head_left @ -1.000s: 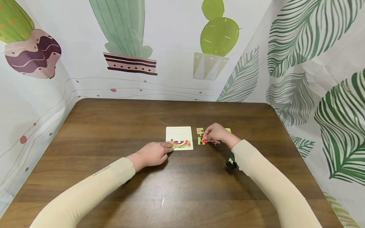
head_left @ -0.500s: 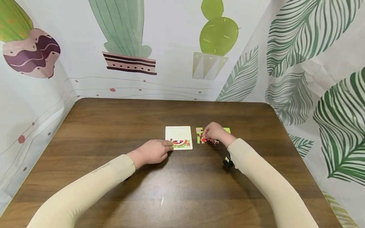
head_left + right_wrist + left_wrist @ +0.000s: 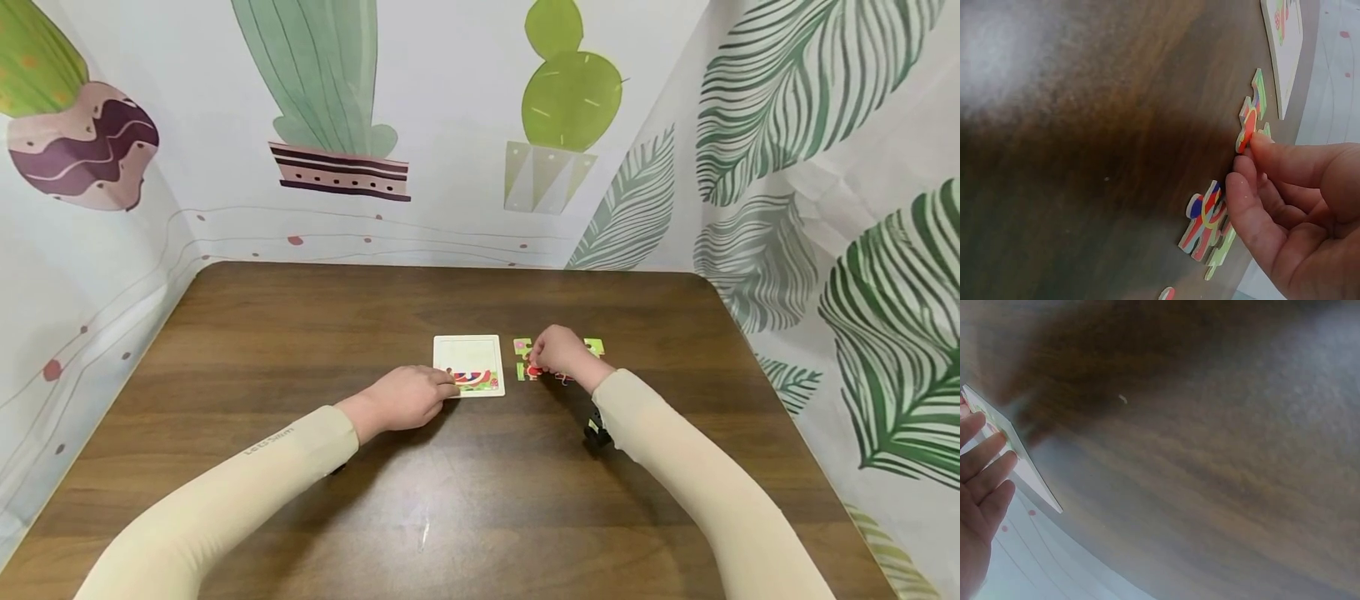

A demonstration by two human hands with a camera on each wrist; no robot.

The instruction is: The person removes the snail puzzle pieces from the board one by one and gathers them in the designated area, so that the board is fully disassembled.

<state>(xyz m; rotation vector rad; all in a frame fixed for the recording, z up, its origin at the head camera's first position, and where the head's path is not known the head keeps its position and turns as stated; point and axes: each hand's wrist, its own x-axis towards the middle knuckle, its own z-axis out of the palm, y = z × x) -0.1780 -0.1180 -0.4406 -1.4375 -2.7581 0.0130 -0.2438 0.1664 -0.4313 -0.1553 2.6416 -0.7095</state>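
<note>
A white puzzle tray lies on the table, its bottom row filled with colourful picture pieces. My left hand rests at its lower left corner, and in the left wrist view the fingers extend over the tray edge. To the right, my right hand is over a group of loose puzzle pieces. Between thumb and fingertips it pinches a red puzzle piece, low at the table; its far side is partly hidden. A striped red and blue piece lies close beside the fingers.
Green-edged loose pieces lie beyond the right hand, some partly covered by it. The brown wooden table meets a wall cloth printed with cacti and leaves at its back edge.
Both hands stay in nearly the same place, left on the tray and right at the loose pieces. The whole view shifts slightly.
</note>
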